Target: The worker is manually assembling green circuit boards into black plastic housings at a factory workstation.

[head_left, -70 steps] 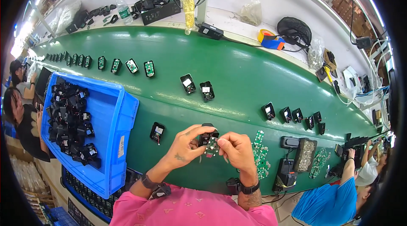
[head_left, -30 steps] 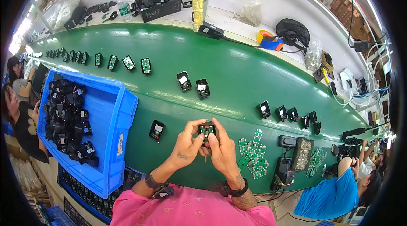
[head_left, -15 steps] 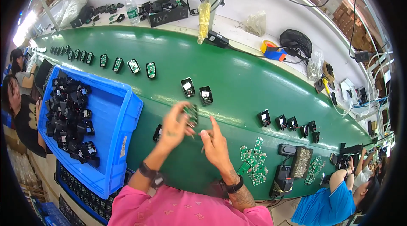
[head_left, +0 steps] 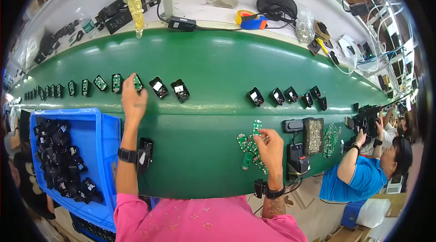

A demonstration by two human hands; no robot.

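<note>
Under a white-backed shelf (head_left: 206, 12), a long green bench (head_left: 204, 160) runs across the workroom. From its left end, a row of black housings fitted with green circuit boards (head_left: 86, 87) stretches along the middle; nearer the front edge, a blue crate (head_left: 104, 126) holds heaped black parts (head_left: 56, 155). At the row's right end, the left hand (head_left: 134, 103) reaches over one boarded housing (head_left: 138, 84), fingers over its left side; whether they pinch or only touch it, I cannot tell. An uneven push there could tip it or knock the neighbouring one askew. Beside the left forearm, toward the front edge, lies a blurred black housing (head_left: 145, 153), close enough to the wrist strap (head_left: 127, 155) that a careless pull back might drag it. Past the left hand stand two housings without green boards (head_left: 169, 89), then a looser group of open housings (head_left: 290, 95). Nearer the front edge, the right hand (head_left: 271, 149) has thumb and forefinger curled close together at the top board of a loose circuit board pile (head_left: 249, 151); I cannot tell if it is pinched. Since the boards overlap, lifting one could snag others and scrape their components. Farther right sits a tray of small metal parts (head_left: 313, 135), which a wide elbow swing could jostle.
</note>
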